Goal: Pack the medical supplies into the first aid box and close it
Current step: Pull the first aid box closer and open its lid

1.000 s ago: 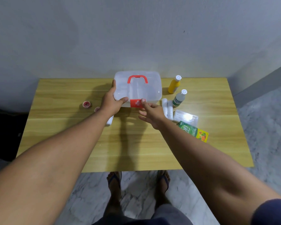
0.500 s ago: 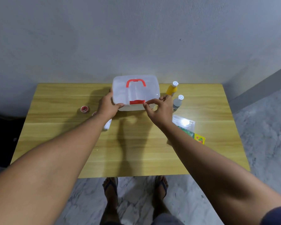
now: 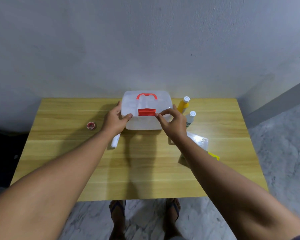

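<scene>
One first aid box sits at the counter's far edge, two bottles beside it. The left grip clasps its left side; the right grip pinches its lid rim beside one red latch.

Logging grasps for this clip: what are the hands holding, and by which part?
Both hold the translucent plastic first aid box: left hand on its front-left corner, right hand pinching the lid edge beside the red latch.
</scene>
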